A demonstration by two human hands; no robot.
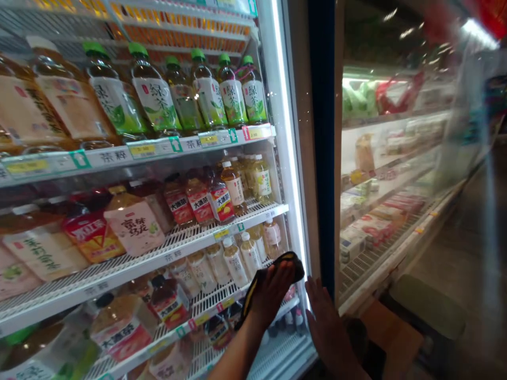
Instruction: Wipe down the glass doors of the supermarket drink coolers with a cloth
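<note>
My left hand point(273, 287) presses on a dark cloth point(291, 258) with a yellow edge, in front of the lower right shelves of a lit drinks cooler. Whether glass lies between the cloth and the bottles, I cannot tell. My right hand point(327, 322) is open, fingers stretched upward, at the cooler's right frame point(303, 221) beside the bright light strip. Small pale-labelled bottles point(251, 253) stand just behind and left of the cloth. Part of the lower shelf is hidden by my left forearm.
Green-capped tea bottles point(154, 95) line the upper shelf. Red-labelled bottles point(198, 200) and large jugs point(132, 221) fill the middle one. To the right stands an open chilled display point(380, 184) with packaged goods. A brown box point(390, 330) and a greenish stool-like object point(428, 303) are below it.
</note>
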